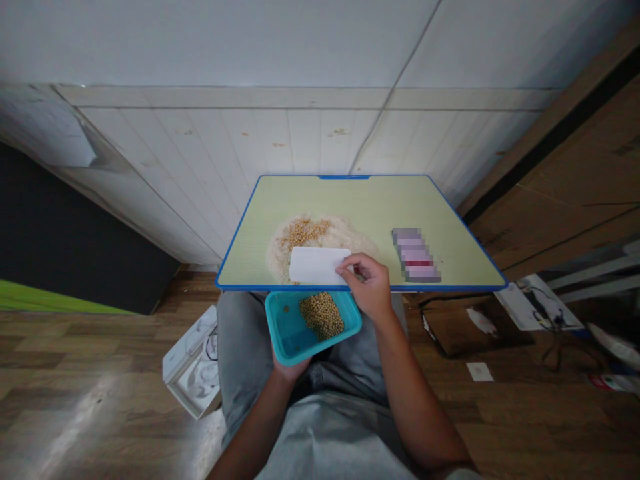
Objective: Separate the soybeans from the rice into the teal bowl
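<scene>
My right hand [369, 283] pinches the right end of a flat white card [319, 265] near the front edge of the small table. Behind the card lies a spread of pale rice-like grains [345, 233], with round tan beans [303, 231] heaped on its left part. My left hand [293, 368] grips a turquoise plastic tub [283, 347] from below, its fingers mostly hidden. The tub is tilted just under the table's front edge, above my lap. Similar beans [323, 316] are gathered toward the tub's right side.
The pale green table [373, 197] has a blue rim and stands against a white panelled wall. A blurred pinkish-purple item [416, 257] lies on its right side. An open white box [195, 367] is on the floor at left. Cardboard [565, 160] stands at right.
</scene>
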A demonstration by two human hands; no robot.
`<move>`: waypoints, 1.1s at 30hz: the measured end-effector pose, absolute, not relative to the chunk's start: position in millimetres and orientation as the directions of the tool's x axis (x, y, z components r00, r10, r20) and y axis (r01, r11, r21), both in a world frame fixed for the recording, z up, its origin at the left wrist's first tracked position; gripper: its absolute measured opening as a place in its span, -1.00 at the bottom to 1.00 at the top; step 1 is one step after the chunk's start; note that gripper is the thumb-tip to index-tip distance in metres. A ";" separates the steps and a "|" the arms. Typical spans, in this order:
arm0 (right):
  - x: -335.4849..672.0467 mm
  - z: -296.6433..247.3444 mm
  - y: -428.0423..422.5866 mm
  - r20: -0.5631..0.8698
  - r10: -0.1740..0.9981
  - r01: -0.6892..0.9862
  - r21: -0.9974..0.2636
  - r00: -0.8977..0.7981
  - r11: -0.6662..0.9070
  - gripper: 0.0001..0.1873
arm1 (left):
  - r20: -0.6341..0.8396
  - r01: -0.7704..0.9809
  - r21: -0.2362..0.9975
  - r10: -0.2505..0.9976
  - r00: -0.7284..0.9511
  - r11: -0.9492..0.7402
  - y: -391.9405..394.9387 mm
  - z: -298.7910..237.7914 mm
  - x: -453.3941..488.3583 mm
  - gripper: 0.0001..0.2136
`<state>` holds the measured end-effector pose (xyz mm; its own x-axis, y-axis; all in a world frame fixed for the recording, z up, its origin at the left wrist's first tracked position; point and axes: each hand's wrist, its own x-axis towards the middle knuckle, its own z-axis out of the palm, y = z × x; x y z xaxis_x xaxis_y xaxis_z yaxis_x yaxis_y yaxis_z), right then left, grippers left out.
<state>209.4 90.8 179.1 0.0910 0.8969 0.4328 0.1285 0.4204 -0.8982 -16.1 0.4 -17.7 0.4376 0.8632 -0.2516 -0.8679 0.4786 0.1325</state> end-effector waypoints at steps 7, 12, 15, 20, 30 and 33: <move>212.7 181.0 88.3 0.449 0.890 0.136 -0.889 0.075 0.437 -0.93 | -0.242 -0.858 0.140 0.857 0.454 0.494 0.2 -10.8 -11.8 -0.26; 212.1 181.8 86.8 0.428 0.886 0.146 -0.902 0.178 0.406 -0.92 | -0.245 -0.855 0.144 0.855 0.457 0.498 -0.6 -13.3 -14.1 -0.23; 208.9 182.1 83.6 0.430 0.878 0.157 -0.901 0.210 0.404 -0.92 | -0.245 -0.857 0.141 0.856 0.455 0.496 -0.9 -13.5 -15.6 -0.26; 201.7 183.9 75.9 0.417 0.891 0.145 -0.907 0.176 0.396 -0.93 | -0.247 -0.857 0.142 0.856 0.454 0.496 -0.4 -11.3 -15.1 -0.23; 206.4 181.2 69.5 0.393 0.903 0.192 -0.913 0.176 0.360 -0.93 | -0.273 -0.856 0.135 0.849 0.452 0.499 -1.8 -14.4 -16.0 -0.27; 211.4 180.7 70.9 0.406 0.883 0.227 -0.906 0.235 0.356 -0.92 | -0.287 -0.851 0.138 0.843 0.455 0.506 -3.8 -14.0 -18.0 -0.26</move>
<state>211.4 70.9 180.7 0.2348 0.8832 0.4060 0.2267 0.3564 -0.9064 -18.0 -3.8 -14.0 0.4545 0.8431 -0.2874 -0.8515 0.5060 0.1378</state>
